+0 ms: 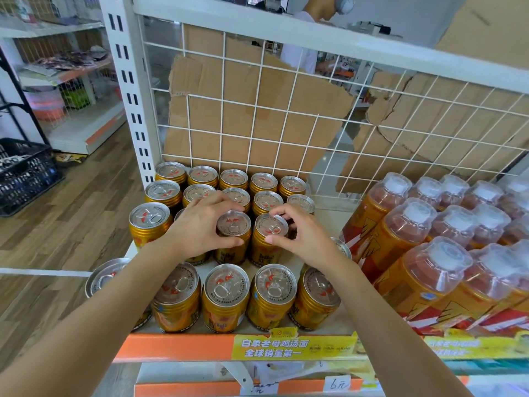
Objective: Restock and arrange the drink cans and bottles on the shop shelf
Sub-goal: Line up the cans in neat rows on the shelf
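Observation:
Several gold drink cans with silver tops stand in rows on the white shelf (329,222). My left hand (197,224) grips one can (233,224) in the third row, fingers behind its rim and thumb in front. Beside it, my right hand (297,233) pinches the rim of the neighbouring can (269,227) between thumb and fingers. A front row of cans (226,293) stands along the shelf's orange edge (177,346). Right of the cans stand several gold bottles (423,282) with clear caps.
A white wire grid (257,118) backs the shelf, with torn cardboard (252,90) behind it. A slotted upright (128,81) bounds the left side. A black basket (23,173) sits on the wooden floor at left. A person stands beyond the grid (303,53).

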A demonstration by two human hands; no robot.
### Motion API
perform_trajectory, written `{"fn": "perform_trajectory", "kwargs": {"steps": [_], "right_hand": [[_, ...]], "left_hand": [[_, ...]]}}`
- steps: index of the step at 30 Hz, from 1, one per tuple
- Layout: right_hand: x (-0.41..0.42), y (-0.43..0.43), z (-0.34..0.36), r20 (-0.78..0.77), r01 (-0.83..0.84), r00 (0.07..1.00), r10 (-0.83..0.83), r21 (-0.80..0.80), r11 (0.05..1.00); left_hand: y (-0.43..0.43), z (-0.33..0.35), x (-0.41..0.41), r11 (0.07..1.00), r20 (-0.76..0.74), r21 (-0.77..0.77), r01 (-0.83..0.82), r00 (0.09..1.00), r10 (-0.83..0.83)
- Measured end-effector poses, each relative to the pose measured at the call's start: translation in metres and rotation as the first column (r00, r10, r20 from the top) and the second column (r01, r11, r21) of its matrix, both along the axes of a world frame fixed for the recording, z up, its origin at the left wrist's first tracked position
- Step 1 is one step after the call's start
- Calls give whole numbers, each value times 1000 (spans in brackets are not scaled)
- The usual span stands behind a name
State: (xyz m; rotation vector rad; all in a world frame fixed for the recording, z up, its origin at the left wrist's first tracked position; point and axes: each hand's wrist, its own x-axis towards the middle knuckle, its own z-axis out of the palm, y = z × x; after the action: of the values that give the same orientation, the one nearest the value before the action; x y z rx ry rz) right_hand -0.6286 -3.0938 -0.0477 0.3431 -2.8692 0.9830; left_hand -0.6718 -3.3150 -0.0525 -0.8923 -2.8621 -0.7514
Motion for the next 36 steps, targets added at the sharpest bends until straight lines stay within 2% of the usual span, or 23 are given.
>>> {"fn": "perform_trajectory", "kwargs": {"steps": [3,4,5,7,9,11,13,17,27,36], "right_hand": [[6,4,7,-68,92,992,-107,-197,976],[9,9,10,-103,152,979,-176,-205,967],[14,16,13,-135,225,960,-247,-158,961],[24,30,19,-141,375,921,-364,57,925],[35,41,22,-13,438,891,-453,276,855],[41,46,21,139,405,862,-488,391,826],[42,47,21,208,390,852,-481,361,847],[35,52,20,162,411,875,-457,253,876],[9,57,2,43,334,942,-333,-26,942],[5,42,-14,-123,361,924,-361,-19,932]], "left_hand": [[0,1,-1,996,10,89,18,1000,-19],[2,2,-2,993,7,115,18,1000,-19],[5,5,-3,992,5,122,21,1000,-22],[17,11,-4,996,7,81,29,1000,-30],[34,14,-5,999,3,3,47,999,-47],[55,14,-5,995,15,-58,78,997,-77],[72,8,-8,987,18,-134,86,996,-84],[81,-9,-18,960,53,-266,86,996,-74],[82,-18,-19,959,-26,-282,36,999,-46],[82,-19,-18,962,-40,-271,28,998,-40]]}}
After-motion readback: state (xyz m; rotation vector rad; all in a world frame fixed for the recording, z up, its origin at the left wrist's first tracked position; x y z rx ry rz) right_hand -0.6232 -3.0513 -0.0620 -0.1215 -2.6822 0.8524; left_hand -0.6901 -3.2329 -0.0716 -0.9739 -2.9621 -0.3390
